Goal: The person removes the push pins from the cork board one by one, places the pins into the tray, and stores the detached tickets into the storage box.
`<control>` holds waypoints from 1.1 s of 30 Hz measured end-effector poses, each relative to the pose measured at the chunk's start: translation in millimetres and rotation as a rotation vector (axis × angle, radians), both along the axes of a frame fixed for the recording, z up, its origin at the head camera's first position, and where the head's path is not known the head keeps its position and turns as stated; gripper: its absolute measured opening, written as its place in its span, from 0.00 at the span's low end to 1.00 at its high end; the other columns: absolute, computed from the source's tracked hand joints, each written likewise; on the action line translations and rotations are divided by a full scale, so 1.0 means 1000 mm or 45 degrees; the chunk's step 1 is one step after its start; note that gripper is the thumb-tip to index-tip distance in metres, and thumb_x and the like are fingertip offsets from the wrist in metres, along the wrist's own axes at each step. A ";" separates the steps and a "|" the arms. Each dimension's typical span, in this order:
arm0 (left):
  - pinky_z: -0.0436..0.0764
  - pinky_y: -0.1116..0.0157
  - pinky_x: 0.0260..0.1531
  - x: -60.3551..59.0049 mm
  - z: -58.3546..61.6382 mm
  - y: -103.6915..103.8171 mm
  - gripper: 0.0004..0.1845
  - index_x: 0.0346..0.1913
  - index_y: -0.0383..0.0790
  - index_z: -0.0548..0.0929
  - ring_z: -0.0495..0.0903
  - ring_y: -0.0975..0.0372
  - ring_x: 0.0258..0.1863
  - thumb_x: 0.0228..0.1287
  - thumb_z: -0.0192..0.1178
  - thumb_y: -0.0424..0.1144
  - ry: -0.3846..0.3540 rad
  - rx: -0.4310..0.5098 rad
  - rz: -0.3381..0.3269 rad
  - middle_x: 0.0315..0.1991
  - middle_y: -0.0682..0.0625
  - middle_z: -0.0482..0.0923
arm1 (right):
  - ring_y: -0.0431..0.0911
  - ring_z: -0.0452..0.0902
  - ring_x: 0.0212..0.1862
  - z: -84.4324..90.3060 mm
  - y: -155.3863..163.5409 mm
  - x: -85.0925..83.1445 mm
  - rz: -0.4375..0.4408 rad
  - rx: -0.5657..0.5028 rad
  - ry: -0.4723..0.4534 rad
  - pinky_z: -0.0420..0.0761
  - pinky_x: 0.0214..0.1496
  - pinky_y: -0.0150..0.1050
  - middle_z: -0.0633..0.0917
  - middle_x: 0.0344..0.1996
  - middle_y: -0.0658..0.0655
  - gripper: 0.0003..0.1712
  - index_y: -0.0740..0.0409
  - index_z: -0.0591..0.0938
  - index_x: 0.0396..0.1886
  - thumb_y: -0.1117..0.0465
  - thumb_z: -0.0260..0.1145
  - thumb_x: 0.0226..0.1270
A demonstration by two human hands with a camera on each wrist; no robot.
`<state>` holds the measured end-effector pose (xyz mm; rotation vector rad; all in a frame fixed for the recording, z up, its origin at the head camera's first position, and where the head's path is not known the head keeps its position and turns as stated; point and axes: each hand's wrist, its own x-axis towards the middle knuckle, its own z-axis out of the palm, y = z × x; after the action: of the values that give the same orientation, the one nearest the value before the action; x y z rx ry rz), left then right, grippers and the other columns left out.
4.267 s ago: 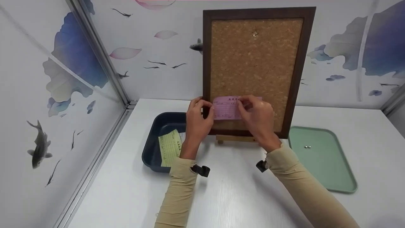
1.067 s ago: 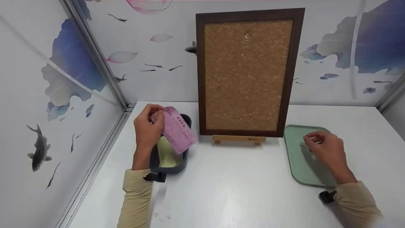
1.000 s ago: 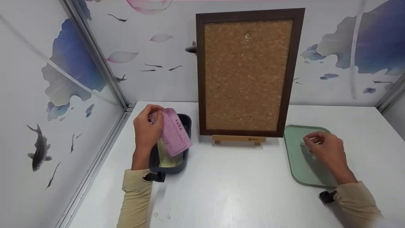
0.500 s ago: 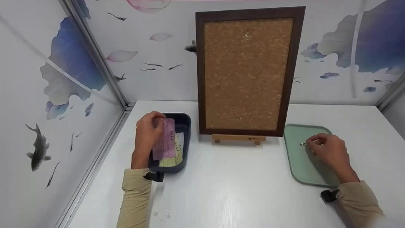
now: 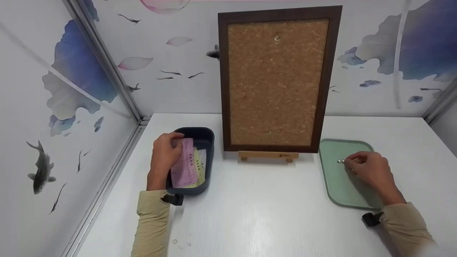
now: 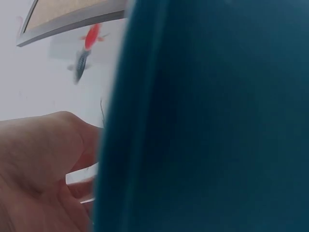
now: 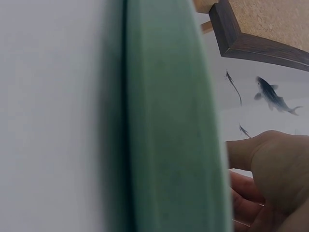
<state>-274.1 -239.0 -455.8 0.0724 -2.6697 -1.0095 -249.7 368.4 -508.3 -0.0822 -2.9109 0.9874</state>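
Observation:
In the head view, my left hand [image 5: 165,153] holds a pink printed slip [image 5: 184,167] by its side, low inside a dark blue bin [image 5: 210,167]. Beneath it lie a yellow-green slip [image 5: 199,167] and a white slip [image 5: 204,157]. Over a pale green tray [image 5: 339,189], my right hand [image 5: 369,171] has thumb and forefinger together at a small row of shiny silver push pins [image 5: 340,161], seemingly pinching the nearest one. The bin wall [image 6: 203,116] and tray edge [image 7: 174,116] hide the fingertips in the wrist views.
A framed corkboard [image 5: 278,85] stands upright on a small wooden easel [image 5: 268,155] between bin and tray. Shiny pins show near its top [image 5: 276,37] and bottom [image 5: 269,133]. A patterned wall [image 5: 185,92] closes off the white table [image 5: 250,207] behind.
The pink slip has left the corkboard with my left hand and come down into the bin. My right hand has moved from the board to the tray, beside the silver pins.

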 end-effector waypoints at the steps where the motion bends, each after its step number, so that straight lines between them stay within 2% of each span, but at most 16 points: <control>1: 0.76 0.43 0.71 0.000 0.000 0.000 0.16 0.61 0.37 0.89 0.81 0.44 0.67 0.76 0.60 0.32 -0.013 0.000 0.002 0.62 0.36 0.84 | 0.39 0.82 0.30 0.000 0.000 0.000 0.001 -0.001 -0.004 0.78 0.29 0.36 0.92 0.35 0.58 0.17 0.61 0.91 0.50 0.52 0.70 0.76; 5: 0.72 0.42 0.75 0.002 0.001 0.000 0.17 0.63 0.36 0.87 0.76 0.42 0.73 0.77 0.60 0.33 -0.036 0.006 -0.002 0.66 0.35 0.81 | 0.39 0.82 0.30 0.000 0.002 -0.001 0.006 -0.008 -0.016 0.78 0.29 0.36 0.92 0.35 0.58 0.17 0.62 0.91 0.51 0.52 0.70 0.77; 9: 0.71 0.42 0.77 0.003 0.001 0.000 0.17 0.63 0.35 0.87 0.74 0.41 0.75 0.76 0.61 0.33 -0.018 0.016 -0.011 0.69 0.34 0.79 | 0.39 0.82 0.31 0.000 0.004 -0.002 0.001 -0.021 -0.043 0.79 0.30 0.36 0.92 0.35 0.57 0.18 0.63 0.90 0.52 0.53 0.69 0.77; 18: 0.67 0.42 0.79 0.001 0.009 0.010 0.15 0.60 0.32 0.89 0.71 0.41 0.78 0.76 0.62 0.33 0.147 0.032 -0.055 0.73 0.31 0.76 | 0.37 0.81 0.28 -0.003 0.009 -0.003 0.006 -0.005 -0.010 0.78 0.28 0.35 0.91 0.31 0.54 0.17 0.65 0.90 0.51 0.55 0.68 0.76; 27: 0.76 0.52 0.73 0.001 0.022 0.036 0.10 0.52 0.38 0.91 0.80 0.50 0.68 0.77 0.62 0.31 0.289 0.116 -0.110 0.64 0.39 0.83 | 0.37 0.80 0.28 -0.003 0.012 0.002 -0.014 -0.011 -0.032 0.77 0.28 0.35 0.91 0.30 0.54 0.18 0.65 0.90 0.52 0.55 0.68 0.77; 33: 0.83 0.51 0.66 0.006 0.029 0.050 0.09 0.51 0.39 0.91 0.83 0.52 0.61 0.78 0.62 0.31 0.343 0.141 -0.150 0.61 0.41 0.84 | 0.36 0.81 0.28 0.000 0.008 0.001 -0.015 -0.018 -0.036 0.78 0.28 0.35 0.91 0.31 0.54 0.19 0.65 0.90 0.53 0.54 0.67 0.77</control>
<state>-268.4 -189.5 -426.7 -0.1869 -2.3963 -1.1163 -248.7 376.3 -507.8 -0.1155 -2.9257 1.0136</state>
